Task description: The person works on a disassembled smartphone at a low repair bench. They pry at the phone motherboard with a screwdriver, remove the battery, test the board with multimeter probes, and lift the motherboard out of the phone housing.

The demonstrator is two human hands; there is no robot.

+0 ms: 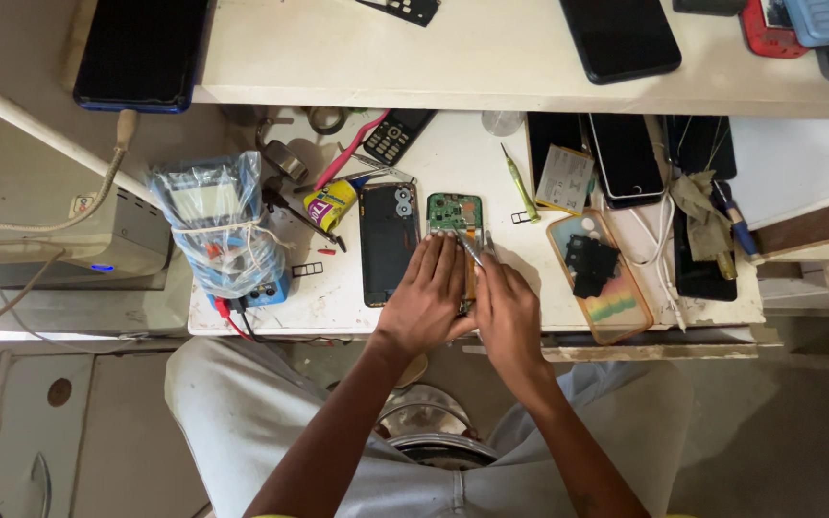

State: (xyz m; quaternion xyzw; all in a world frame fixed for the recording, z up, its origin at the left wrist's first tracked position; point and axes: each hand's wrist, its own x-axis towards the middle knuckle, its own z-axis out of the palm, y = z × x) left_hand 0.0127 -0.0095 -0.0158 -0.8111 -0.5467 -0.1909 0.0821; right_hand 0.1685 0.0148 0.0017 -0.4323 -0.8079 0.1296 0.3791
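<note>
While left hand [424,297] presses flat on opened phone [455,225] at near bench edge, right hand [508,312] pinches tweezers [470,247] over green board — slip could scratch board; detached back cover [389,242] lies just left.

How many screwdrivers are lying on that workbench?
1 clearly: a green-handled screwdriver lying right of the opened phone. The right hand holds a thin metal tool, possibly tweezers. Others may hide in the clutter.
</note>
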